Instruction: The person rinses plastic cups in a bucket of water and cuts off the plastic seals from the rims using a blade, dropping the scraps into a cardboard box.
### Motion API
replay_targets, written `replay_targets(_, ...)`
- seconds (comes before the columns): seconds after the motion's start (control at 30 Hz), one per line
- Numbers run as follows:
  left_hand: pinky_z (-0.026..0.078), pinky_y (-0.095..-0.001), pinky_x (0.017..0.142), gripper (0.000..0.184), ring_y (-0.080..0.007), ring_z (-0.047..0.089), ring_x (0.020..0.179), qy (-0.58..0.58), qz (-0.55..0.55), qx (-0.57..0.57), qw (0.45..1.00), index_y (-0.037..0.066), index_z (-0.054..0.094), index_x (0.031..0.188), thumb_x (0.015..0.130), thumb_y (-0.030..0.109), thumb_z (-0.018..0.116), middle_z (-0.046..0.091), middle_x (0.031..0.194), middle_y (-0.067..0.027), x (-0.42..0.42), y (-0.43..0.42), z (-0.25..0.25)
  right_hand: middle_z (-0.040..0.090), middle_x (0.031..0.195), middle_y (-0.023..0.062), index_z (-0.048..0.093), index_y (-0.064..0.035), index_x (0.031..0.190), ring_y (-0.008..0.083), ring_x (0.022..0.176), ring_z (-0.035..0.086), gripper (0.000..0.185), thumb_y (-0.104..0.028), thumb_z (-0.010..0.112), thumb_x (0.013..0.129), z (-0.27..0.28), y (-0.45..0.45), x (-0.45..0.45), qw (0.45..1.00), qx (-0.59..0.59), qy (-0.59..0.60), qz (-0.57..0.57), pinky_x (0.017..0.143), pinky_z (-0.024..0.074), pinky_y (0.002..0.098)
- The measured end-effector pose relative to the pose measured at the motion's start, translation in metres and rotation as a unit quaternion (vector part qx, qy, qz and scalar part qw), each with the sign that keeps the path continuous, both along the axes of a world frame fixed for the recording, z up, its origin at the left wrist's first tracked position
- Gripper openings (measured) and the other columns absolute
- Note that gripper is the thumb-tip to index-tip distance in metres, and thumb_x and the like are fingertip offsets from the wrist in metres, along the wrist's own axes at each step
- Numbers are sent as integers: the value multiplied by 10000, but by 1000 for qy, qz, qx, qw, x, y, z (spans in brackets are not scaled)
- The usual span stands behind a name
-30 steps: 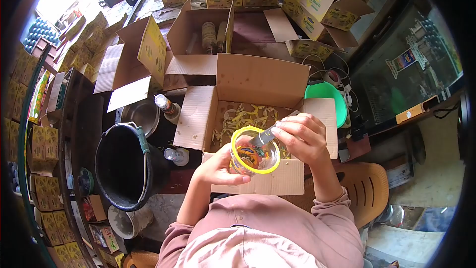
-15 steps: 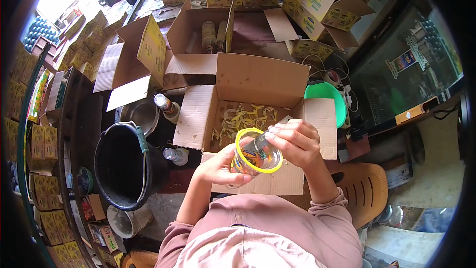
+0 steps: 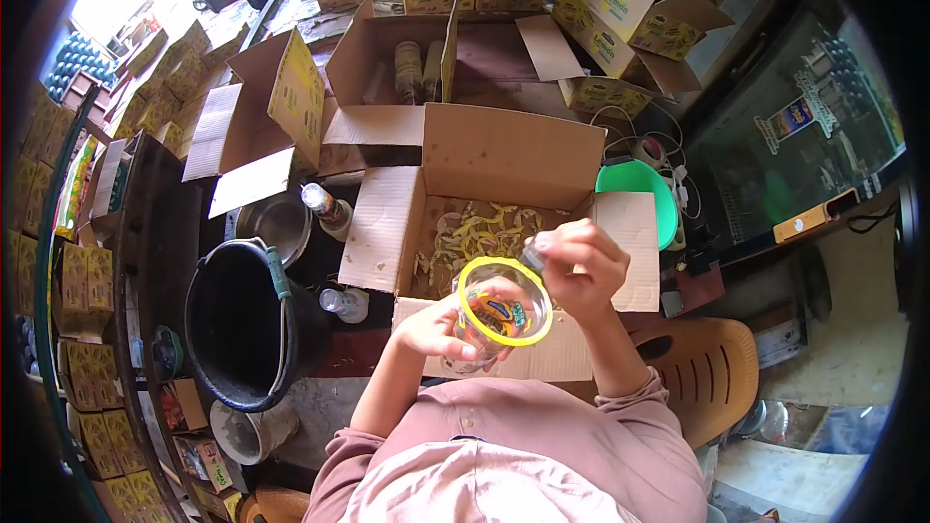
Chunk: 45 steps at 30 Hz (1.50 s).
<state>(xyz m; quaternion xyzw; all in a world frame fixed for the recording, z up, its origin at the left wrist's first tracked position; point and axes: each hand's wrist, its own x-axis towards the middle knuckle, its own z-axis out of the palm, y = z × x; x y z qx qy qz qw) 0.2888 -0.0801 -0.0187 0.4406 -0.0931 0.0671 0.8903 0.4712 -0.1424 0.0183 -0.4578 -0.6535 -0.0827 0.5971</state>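
A clear plastic jar point(image 3: 499, 315) with a yellow rim and a coloured label is tilted with its open mouth toward me. My left hand point(image 3: 438, 331) is wrapped round its lower left side. At the jar's right rim, my right hand point(image 3: 584, 266) pinches a small grey, partly see-through piece point(image 3: 532, 255); most of it is hidden by the fingers. Behind the jar stands an open cardboard box point(image 3: 513, 150) with yellow scraps point(image 3: 475, 232) scattered on its bottom.
A black bucket point(image 3: 232, 324) stands at the left, near two bottles point(image 3: 327, 205) and a metal bowl point(image 3: 281, 223). To the right are a green basin point(image 3: 639, 196) and a brown plastic chair point(image 3: 712, 368). More open cartons point(image 3: 295, 102) stand farther back.
The grey strip that reached inside the jar has come out to its right rim, with my right fingers curling more tightly round it. The jar has shifted slightly down.
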Motion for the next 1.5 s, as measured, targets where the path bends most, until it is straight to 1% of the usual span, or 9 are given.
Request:
replay_targets(0.1,467,-286,663,748,-159,557,813,5,38,14,999,11,371,1226,644,308,734,511,951,-85,-2,0,1,607,691,65,638,-48,775,171,602,589,187,67,691,637,-20,6,8,992,-55,97,-61,558,476,245)
replay_targets(0.17,460,-289,688,762,-162,551,847,8,74,41,996,15,362,1235,637,303,735,512,971,-86,-4,1,-2,594,700,77,638,-55,769,204,631,588,145,52,648,672,-39,11,15,974,-199,45,-97,581,481,283)
replay_targets(0.2,434,-290,757,786,-163,524,903,21,129,63,989,23,353,1247,623,305,740,503,1021,-84,-5,0,-1,583,718,86,631,-53,764,240,680,584,111,27,604,692,-54,8,29,929,-289,-198,-122,610,482,330)
replay_targets(0.23,405,-293,820,795,-163,497,947,17,165,89,982,40,336,1270,639,317,732,487,1076,-90,-5,2,1,585,740,89,625,-51,763,262,735,580,103,11,584,691,-66,5,31,882,-376,-250,-134,645,479,362)
replay_targets(0.37,415,-299,833,654,-157,469,980,39,316,91,944,82,229,1349,813,242,567,449,1135,-97,-3,5,-3,594,732,108,635,-16,852,225,627,589,157,42,627,707,-58,-7,18,940,-318,69,-102,561,471,305)
replay_targets(0.47,438,-305,850,658,-159,475,1022,73,423,99,898,66,244,1333,787,126,605,428,1130,-89,2,1,-7,597,703,62,635,-7,855,127,581,562,117,8,652,740,-36,-11,4,953,-229,149,-133,537,452,254)
replay_targets(0.67,486,-305,804,614,-189,554,948,78,557,260,785,31,365,1140,645,-5,725,434,1110,-90,6,1,-21,605,691,52,634,-55,861,121,572,565,179,-6,698,701,-23,-20,-36,978,-113,139,-110,530,449,240)
replay_targets(1.13,465,-304,765,802,-195,544,938,65,587,323,739,24,298,1295,640,73,759,483,1106,-128,3,-19,-18,598,672,66,639,-22,882,124,548,575,244,69,678,659,-20,-25,-67,984,-43,126,-121,493,444,213)
replay_targets(1.5,467,-311,789,747,-203,548,942,54,605,301,735,36,354,1238,617,46,769,491,1070,-128,6,-27,-21,578,646,60,648,-21,866,148,524,560,254,64,687,630,-18,-30,-74,983,-38,96,-153,479,447,234)
